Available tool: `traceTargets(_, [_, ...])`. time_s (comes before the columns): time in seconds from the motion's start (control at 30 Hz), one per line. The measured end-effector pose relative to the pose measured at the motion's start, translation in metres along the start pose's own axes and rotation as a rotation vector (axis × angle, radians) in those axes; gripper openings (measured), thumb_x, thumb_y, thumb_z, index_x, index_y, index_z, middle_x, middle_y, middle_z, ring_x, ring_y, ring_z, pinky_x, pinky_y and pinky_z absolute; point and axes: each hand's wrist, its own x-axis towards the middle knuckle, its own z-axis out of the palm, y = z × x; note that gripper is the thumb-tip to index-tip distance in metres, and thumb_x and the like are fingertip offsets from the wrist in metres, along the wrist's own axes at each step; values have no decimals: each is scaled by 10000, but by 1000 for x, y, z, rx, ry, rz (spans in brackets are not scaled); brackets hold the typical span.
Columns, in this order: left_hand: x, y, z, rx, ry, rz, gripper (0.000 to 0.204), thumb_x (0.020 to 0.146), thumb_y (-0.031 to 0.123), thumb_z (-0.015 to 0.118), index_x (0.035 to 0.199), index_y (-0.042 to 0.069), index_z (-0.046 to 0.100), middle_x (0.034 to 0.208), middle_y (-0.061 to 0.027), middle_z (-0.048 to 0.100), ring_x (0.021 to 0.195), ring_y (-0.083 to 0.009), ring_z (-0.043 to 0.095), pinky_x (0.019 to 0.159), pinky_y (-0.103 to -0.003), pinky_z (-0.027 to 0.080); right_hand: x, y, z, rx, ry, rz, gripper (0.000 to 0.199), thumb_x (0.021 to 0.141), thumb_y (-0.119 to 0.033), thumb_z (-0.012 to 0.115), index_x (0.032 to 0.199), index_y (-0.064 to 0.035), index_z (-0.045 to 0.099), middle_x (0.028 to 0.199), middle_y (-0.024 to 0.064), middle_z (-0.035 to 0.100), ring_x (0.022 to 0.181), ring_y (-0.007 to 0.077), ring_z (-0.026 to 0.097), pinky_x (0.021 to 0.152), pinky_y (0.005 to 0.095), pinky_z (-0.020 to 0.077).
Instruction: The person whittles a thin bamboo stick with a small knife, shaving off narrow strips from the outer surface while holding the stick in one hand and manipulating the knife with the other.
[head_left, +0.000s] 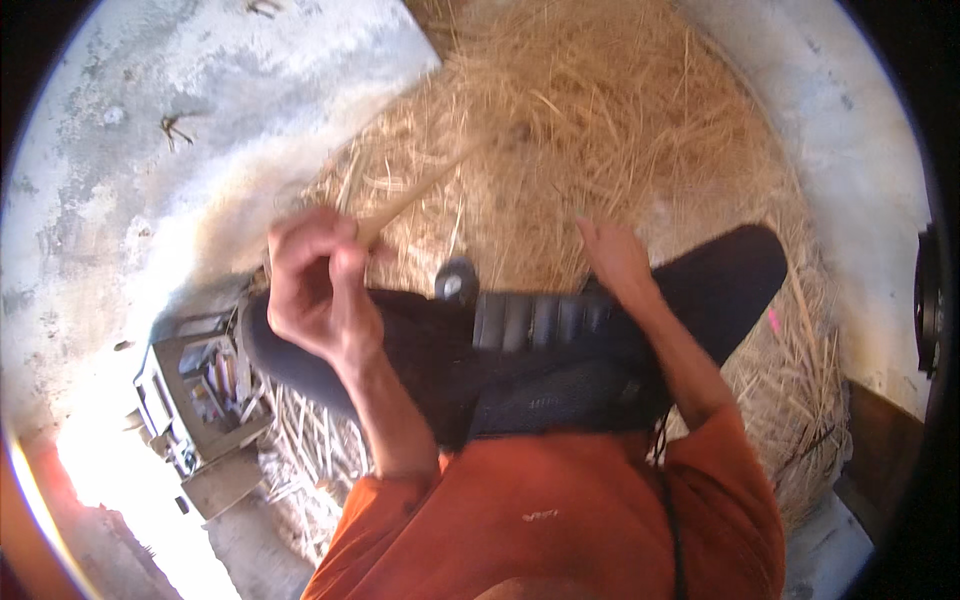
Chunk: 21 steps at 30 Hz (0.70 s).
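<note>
A pale, thin wooden stick (425, 188) is gripped in my left hand (325, 280), with the thumb and fingers closed round its near end. It slants up and to the right over the straw, and its far end is smeared by motion near a dark spot (520, 133). My right hand (620, 262) hovers over the straw by my right knee. Its fingers are blurred, so whether they hold anything cannot be made out. Between my folded legs lies a black ribbed object (545, 318). A dark round thing (457, 280) with a light centre sits beside it.
Loose straw (620, 100) covers the floor around my legs. A worn whitish wall (230, 100) stands at the left, and another pale wall (850, 130) curves along the right. A wooden box (215, 385) with small items is at the left. A brown board (882, 460) leans at the lower right.
</note>
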Motion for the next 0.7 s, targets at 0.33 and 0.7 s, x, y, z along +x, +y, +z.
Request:
traceTargets(0.33, [-12, 16, 5, 29, -128, -55, 287, 584, 60, 813, 771, -8, 606, 795, -114, 571, 660, -151, 584, 509, -232, 499, -9, -84, -78, 857, -222, 144, 573, 975, -416, 276, 633, -6, 485, 494, 70, 367, 458, 164, 376, 465, 326, 312])
traceTargets(0.7, [-14, 14, -6, 46, -182, -45, 224, 541, 55, 800, 700, 8, 650, 752, -108, 596, 661, -153, 606, 507, -221, 492, 3, -99, -44, 416, -37, -263, 336, 942, -298, 413, 790, -87, 625, 578, 194, 554, 539, 385, 570, 465, 456, 442])
